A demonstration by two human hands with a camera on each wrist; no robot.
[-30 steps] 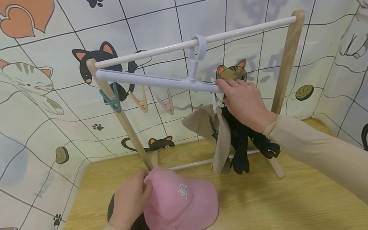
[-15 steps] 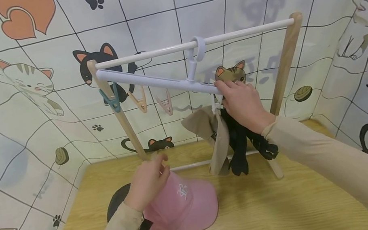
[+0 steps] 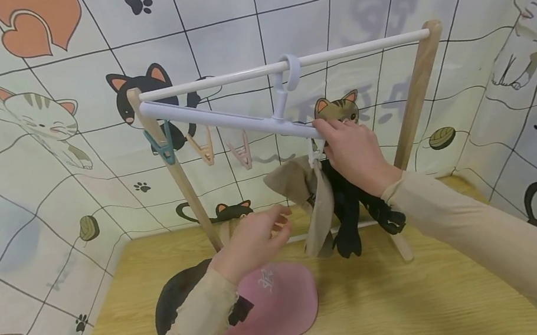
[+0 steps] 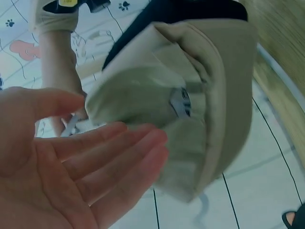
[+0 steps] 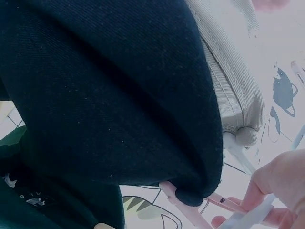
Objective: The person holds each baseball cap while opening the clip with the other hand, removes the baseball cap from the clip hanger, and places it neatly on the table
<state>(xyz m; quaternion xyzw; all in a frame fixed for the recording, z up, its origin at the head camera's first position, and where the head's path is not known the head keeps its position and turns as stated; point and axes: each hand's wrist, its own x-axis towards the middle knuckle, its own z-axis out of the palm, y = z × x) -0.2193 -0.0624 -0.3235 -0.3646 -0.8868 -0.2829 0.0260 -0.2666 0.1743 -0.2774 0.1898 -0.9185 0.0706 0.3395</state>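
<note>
My right hand (image 3: 354,149) grips the lower right end of a pale lavender clothes hanger (image 3: 216,118), which hooks over the rack's white rail and tilts down to the right. A beige cap (image 3: 323,211) hangs from a white clip beside that hand. Behind it hangs a black cap (image 3: 348,219), held by a pink clip (image 5: 178,202) in the right wrist view. My left hand (image 3: 252,242) is in the air left of the beige cap, palm up and holding nothing; its fingertips overlap the cap in the left wrist view. On the table, a pink cap (image 3: 292,301) lies below my left forearm.
A wooden rack (image 3: 414,94) with a white rail (image 3: 361,49) stands at the back of the table (image 3: 381,315). Teal (image 3: 162,144), beige (image 3: 202,146) and pink clothespins (image 3: 241,151) hang under the hanger's left half. Another black cap (image 3: 175,297) lies beside the pink one.
My left hand has left the pink cap and moved right and up toward the hanging beige cap. The right hand keeps its grip on the hanger.
</note>
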